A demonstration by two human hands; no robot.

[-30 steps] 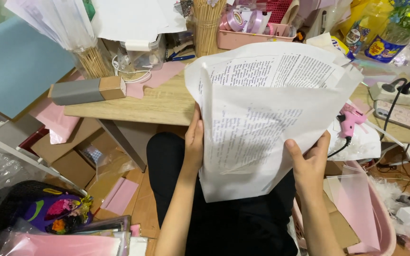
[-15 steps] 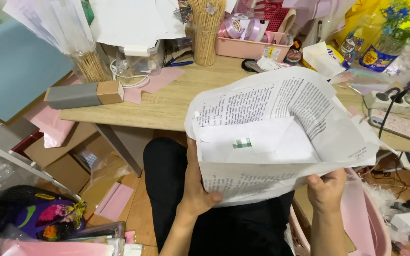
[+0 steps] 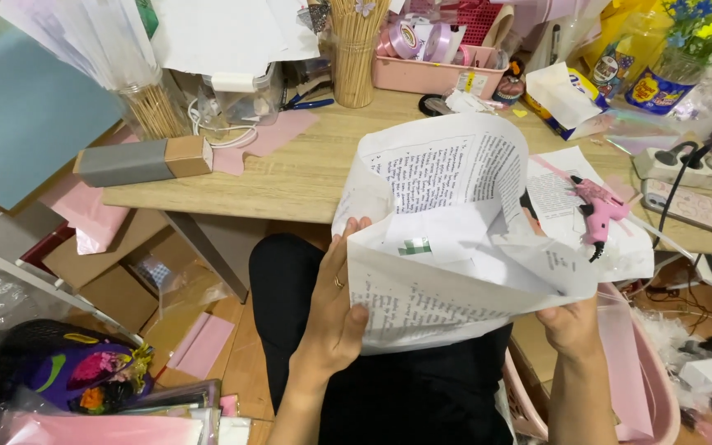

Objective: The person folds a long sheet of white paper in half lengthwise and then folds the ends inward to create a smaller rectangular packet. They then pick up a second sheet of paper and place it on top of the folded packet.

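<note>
Both hands hold a large printed paper sheet (image 3: 455, 247) at frame centre: left hand (image 3: 335, 309) grips its left edge, right hand (image 3: 570, 325) pinches the lower right corner. It overhangs the worktop (image 3: 290, 177) front edge, beside a pink glue gun (image 3: 595, 206).

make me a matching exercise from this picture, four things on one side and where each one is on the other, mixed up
Things:
1. printed paper sheet
2. pink glue gun
3. grey and brown box
4. jar of wooden sticks

Places:
A. left end of the wooden table
B. held by the left hand and right hand
C. table's far side, beside the pink tray
D. on the table, right of the held sheet

Pairs: 1-B, 2-D, 3-A, 4-C
</note>
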